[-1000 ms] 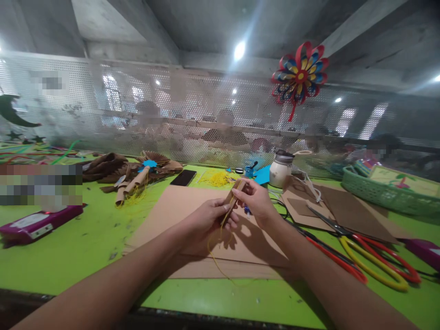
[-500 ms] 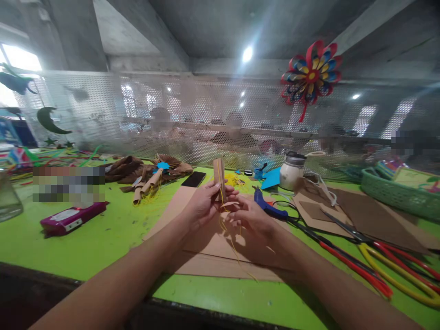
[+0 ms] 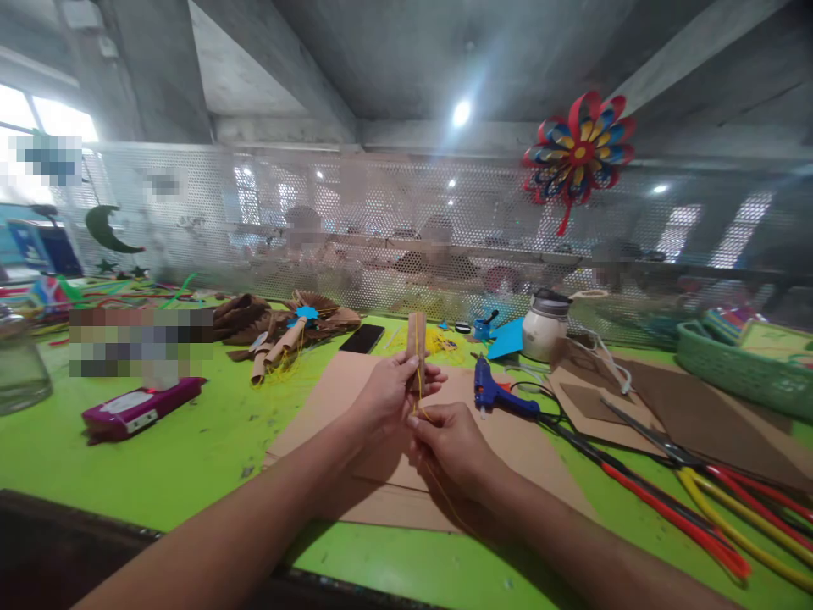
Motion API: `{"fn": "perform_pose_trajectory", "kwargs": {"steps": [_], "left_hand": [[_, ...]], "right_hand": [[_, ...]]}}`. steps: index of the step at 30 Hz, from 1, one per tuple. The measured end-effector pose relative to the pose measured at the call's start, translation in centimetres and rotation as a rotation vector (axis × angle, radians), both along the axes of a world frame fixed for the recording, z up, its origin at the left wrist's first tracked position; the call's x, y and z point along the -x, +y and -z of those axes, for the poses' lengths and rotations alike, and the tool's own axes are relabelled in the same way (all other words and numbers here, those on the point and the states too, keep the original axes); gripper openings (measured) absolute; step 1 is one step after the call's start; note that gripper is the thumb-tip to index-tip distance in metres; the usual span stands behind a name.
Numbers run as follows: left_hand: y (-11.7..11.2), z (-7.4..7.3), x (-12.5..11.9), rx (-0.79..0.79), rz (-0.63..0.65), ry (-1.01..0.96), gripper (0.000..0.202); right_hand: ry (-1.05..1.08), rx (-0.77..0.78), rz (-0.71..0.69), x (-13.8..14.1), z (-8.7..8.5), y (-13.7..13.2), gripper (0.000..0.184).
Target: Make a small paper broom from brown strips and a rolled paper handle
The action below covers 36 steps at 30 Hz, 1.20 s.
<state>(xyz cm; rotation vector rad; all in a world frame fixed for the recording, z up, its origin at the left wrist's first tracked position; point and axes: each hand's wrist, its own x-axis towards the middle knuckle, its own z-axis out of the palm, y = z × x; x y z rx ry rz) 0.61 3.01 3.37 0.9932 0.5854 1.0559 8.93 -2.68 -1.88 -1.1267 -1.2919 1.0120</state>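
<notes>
My left hand (image 3: 387, 391) is closed round a folded strip of brown paper (image 3: 417, 336), which stands upright above a brown cardboard sheet (image 3: 330, 398). A thin yellow thread (image 3: 420, 373) runs down the strip. My right hand (image 3: 445, 445) sits just below the left one, its fingers pinched on that thread. The thread trails on under the right hand toward the sheet's near edge.
On the green table (image 3: 190, 449) lie a blue glue gun (image 3: 495, 391), long scissors with red and yellow handles (image 3: 686, 500), a white jar (image 3: 543, 325), a black phone (image 3: 362, 339), brown paper rolls (image 3: 279, 343), a magenta tool (image 3: 136, 408) and a green basket (image 3: 743, 368). A perforated screen (image 3: 381, 229) closes the back.
The paper strip has gone from tilted to upright. My right hand left its top end and dropped below the left hand, pulling the yellow thread downward. The view swung left.
</notes>
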Motion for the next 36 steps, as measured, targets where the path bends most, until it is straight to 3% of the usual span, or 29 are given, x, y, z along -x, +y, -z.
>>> {"fn": "perform_pose_trajectory", "kwargs": {"steps": [7,12,14,16,19,21,22,25,28,29,32,36], "left_hand": [[0.1,0.2,0.0,-0.021,0.005,0.017,0.013],[0.3,0.5,0.0,-0.155,-0.054,0.154,0.013],[0.3,0.6,0.1,-0.196,-0.061,0.21,0.012],[0.4,0.7,0.1,-0.22,-0.064,0.251,0.012],[0.7,0.9,-0.1,-0.237,-0.077,0.292,0.012],[1.0,1.0,-0.1,-0.257,-0.081,0.326,0.012],[1.1,1.1,-0.1,-0.267,-0.08,0.342,0.012],[1.4,1.2,-0.3,-0.281,-0.06,0.364,0.012],[1.3,1.5,-0.5,-0.267,0.001,0.365,0.014],[1.2,1.7,-0.6,-0.262,0.023,0.371,0.016],[1.2,2.2,-0.9,-0.26,0.064,0.384,0.02],[1.7,2.9,-1.0,-0.281,0.076,0.34,0.019]], "right_hand": [[-0.288,-0.051,0.045,0.0,0.1,-0.2,0.027],[-0.925,-0.258,-0.012,0.4,-0.8,-2.0,0.019],[-1.22,-0.345,-0.093,0.8,-1.7,-3.5,0.014],[-1.365,-0.427,-0.236,1.1,-3.0,-5.3,0.014],[-1.296,-0.52,-0.445,0.6,-5.6,-7.3,0.022],[-1.114,-0.514,-0.448,-0.7,-7.5,-7.4,0.031],[-1.029,-0.499,-0.381,-1.8,-8.3,-7.0,0.031],[-0.91,-0.489,0.02,-6.5,-9.2,-3.9,0.034],[-1.126,-0.275,0.363,-11.8,-7.7,-0.2,0.032],[-1.266,-0.186,0.361,-13.2,-6.9,0.7,0.028],[-1.365,-0.09,0.348,-15.6,-3.8,2.3,0.015],[-1.422,-0.046,0.381,-16.0,-0.7,2.6,0.03]]}}
